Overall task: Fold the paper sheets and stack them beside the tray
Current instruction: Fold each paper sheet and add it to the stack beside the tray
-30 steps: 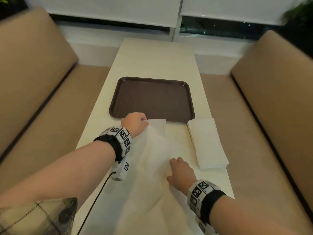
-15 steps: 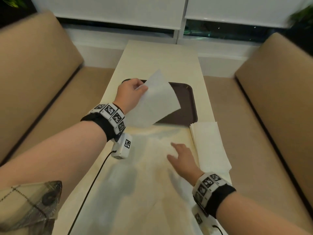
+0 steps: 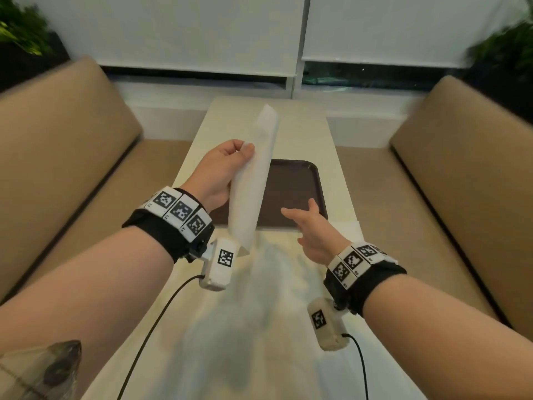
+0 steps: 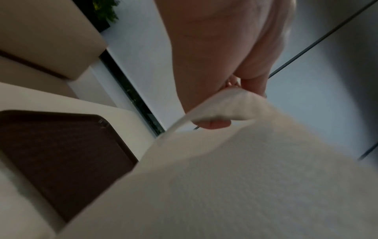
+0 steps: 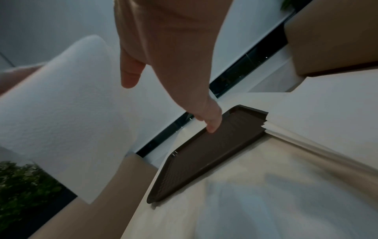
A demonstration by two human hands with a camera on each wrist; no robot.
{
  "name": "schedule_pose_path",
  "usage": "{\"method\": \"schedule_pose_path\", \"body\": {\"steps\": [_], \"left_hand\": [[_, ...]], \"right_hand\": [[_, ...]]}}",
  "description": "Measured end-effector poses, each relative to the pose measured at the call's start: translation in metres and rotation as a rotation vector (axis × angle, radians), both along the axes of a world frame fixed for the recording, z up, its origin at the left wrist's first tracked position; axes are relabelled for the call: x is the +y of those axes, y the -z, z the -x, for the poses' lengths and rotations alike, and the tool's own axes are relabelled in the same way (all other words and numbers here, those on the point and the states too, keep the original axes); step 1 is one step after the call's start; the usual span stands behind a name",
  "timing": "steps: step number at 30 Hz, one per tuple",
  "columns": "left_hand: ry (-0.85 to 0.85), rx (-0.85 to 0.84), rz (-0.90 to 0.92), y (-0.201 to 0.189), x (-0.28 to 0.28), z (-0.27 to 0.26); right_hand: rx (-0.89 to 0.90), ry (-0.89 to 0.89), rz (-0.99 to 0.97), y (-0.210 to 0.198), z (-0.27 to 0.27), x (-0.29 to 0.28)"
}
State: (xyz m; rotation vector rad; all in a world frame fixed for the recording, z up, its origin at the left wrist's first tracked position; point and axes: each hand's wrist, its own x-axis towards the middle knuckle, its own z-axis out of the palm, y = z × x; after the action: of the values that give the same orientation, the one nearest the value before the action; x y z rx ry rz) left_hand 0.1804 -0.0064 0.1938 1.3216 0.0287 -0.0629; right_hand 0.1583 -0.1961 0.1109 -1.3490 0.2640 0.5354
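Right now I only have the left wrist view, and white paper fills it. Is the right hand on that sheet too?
Observer: No. The right hand is open, clear of the white paper sheet; only the left hand pinches it.
Operator: Any folded ones down?
Observer: A stack of folded white sheets lies by the near right corner of the dark brown plastic tray.
Operator: More to fold?
Observer: Thin pale paper lies flat on the cream table under both hands.

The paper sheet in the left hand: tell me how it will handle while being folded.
Likely floppy: the paper sheet curves and hangs from the left hand's pinch at one edge. Probably very light, since fingertips alone hold it up. Its textured surface suggests soft tissue that tears easily.
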Motion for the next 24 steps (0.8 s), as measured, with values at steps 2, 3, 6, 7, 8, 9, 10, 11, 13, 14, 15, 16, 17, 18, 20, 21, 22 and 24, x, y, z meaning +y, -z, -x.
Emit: {"method": "schedule_pose_path", "body": {"steps": [2, 3, 6, 7, 8, 9, 10, 11, 13, 14, 15, 16, 17, 18, 20, 21, 22, 24], "left_hand": [[0.074, 0.024, 0.045, -0.002, -0.01, 0.003], [0.11, 0.03, 0.061, -0.002, -0.014, 0.005], [0.164, 0.043, 0.112, -0.005, -0.023, 0.01], [0.159, 0.048, 0.136, -0.006, -0.023, 0.01], [0.142, 0.054, 0.162, -0.006, -0.023, 0.011], [0.114, 0.058, 0.182, -0.005, -0.02, 0.011], [0.08, 0.061, 0.195, -0.004, -0.017, 0.011], [0.042, 0.062, 0.2, -0.001, -0.014, 0.01], [-0.022, 0.061, 0.199, 0.002, -0.01, 0.008], [-0.046, 0.061, 0.201, 0.003, -0.009, 0.007], [-0.061, 0.064, 0.204, 0.004, -0.01, 0.007], [-0.057, 0.072, 0.214, 0.005, -0.012, 0.008], [-0.034, 0.084, 0.219, 0.006, -0.015, 0.009], [0.004, 0.094, 0.227, 0.006, -0.018, 0.01], [0.037, 0.103, 0.245, 0.007, -0.022, 0.012], [0.015, 0.102, 0.258, 0.006, -0.021, 0.013], [-0.02, 0.099, 0.275, 0.007, -0.018, 0.013], [-0.091, 0.099, 0.293, 0.009, -0.009, 0.012]], "right_hand": [[0.038, -0.003, -0.058, 0.001, -0.003, 0.002], [0.06, -0.012, -0.097, 0.002, -0.003, 0.004], [0.106, -0.075, -0.319, 0.006, 0.003, 0.008], [0.099, -0.073, -0.385, 0.006, 0.005, 0.006], [0.089, -0.053, -0.432, 0.004, 0.006, 0.004], [0.075, -0.024, -0.458, 0.002, 0.006, 0.001], [0.062, 0.005, -0.474, 0.0, 0.005, -0.003], [0.055, 0.028, -0.483, -0.002, 0.004, -0.006], [0.05, 0.066, -0.485, -0.006, 0.002, -0.011], [0.052, 0.071, -0.456, -0.007, 0.001, -0.01], [0.058, 0.055, -0.394, -0.008, 0.003, -0.007], [0.08, 0.024, -0.323, -0.008, 0.005, -0.002], [0.111, -0.021, -0.271, -0.005, 0.008, 0.003], [0.136, -0.068, -0.264, -0.003, 0.011, 0.01], [0.149, -0.13, -0.36, 0.0, 0.015, 0.022], [0.138, -0.125, -0.415, -0.001, 0.015, 0.023], [0.118, -0.095, -0.437, -0.003, 0.014, 0.022], [0.077, -0.016, -0.449, -0.007, 0.009, 0.014]]}}
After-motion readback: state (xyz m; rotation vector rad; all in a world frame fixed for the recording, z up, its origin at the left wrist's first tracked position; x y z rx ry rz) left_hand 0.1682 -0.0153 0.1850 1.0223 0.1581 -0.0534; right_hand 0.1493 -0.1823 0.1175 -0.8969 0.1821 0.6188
